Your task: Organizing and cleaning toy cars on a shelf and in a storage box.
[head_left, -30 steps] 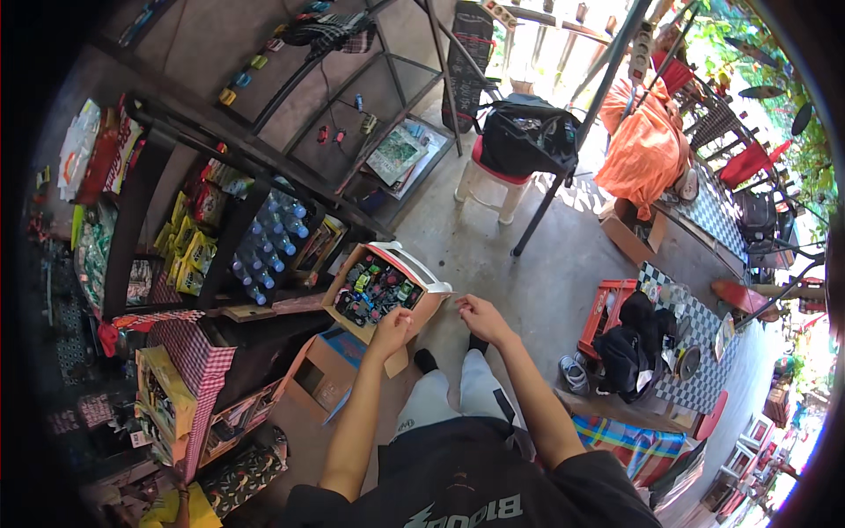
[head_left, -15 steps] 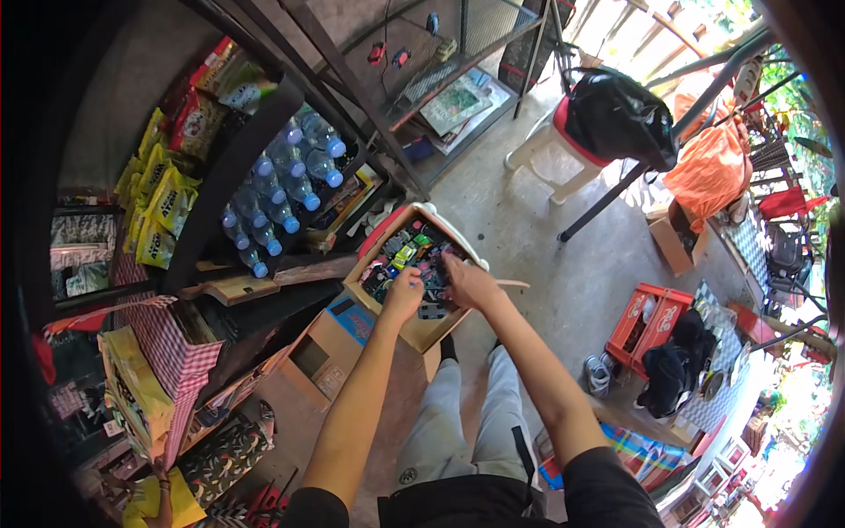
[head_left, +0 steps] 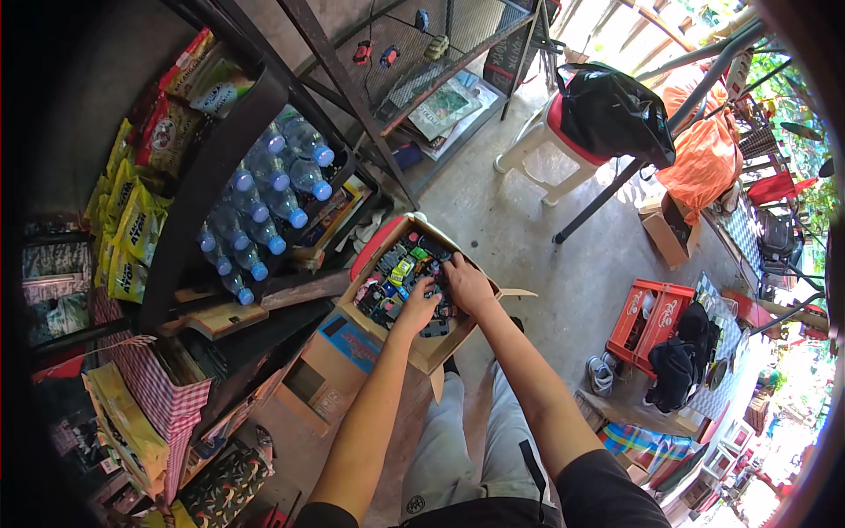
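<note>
A cardboard box (head_left: 380, 329) full of small mixed items (head_left: 393, 280) stands in front of me. The items are mostly dark, with yellow, green and pink ones among them; they are too small to name surely. Over the near middle of the pile, my left hand (head_left: 417, 310) has its fingers apart and touches the items. At the box's right side my right hand (head_left: 468, 286) reaches in, fingers curled down among the items. Whatever its fingertips grip is hidden.
Water bottles (head_left: 268, 198) and yellow snack packets (head_left: 132, 229) stand on a rack at left. Another cardboard box (head_left: 327, 374) is below the held-open one. A stool (head_left: 546, 154) bearing a black bag (head_left: 616, 114) is ahead right; a red crate (head_left: 650, 321) lies right.
My left hand has shifted slightly right and down over the pile, its fingers spreading from a pinch. My right hand stays in the box. The view has moved a little.
</note>
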Demonstrator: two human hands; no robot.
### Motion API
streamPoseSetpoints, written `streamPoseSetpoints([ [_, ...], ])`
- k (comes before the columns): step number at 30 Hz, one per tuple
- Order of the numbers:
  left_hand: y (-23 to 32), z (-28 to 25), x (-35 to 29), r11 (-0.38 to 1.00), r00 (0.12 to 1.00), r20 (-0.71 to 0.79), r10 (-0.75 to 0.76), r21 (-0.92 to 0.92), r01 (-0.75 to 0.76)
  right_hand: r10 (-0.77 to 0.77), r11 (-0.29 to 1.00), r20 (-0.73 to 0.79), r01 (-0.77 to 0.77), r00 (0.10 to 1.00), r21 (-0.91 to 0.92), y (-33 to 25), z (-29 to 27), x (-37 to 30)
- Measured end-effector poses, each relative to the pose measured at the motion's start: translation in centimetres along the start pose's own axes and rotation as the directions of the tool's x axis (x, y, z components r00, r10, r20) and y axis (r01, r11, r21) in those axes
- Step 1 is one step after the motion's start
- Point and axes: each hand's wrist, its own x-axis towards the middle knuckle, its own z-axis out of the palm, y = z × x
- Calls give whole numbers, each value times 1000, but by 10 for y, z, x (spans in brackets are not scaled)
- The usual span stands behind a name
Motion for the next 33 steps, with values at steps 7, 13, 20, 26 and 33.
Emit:
streamPoseSetpoints([
  [7,31,-2,-26,972,976,110,-187,-123,200,-63,995,47,59,997,76,16,-2,-10],
  [13,59,1,-60,970,986,41,-164,-174,169,120,896,-128,-52,984,442,-13,-49,-39],
  [20,109,8,-112,951,999,27,-47,-306,53,529,-225,236,-133,815,965,-40,-71,-73],
  [26,171,35,-171,946,989,68,132,-306,-105,354,-523,264,-43,897,851,-74,-126,-137],
  [33,200,57,-225,924,959,50,280,-284,-255,330,-496,165,22,929,868,-87,-165,-198],
])
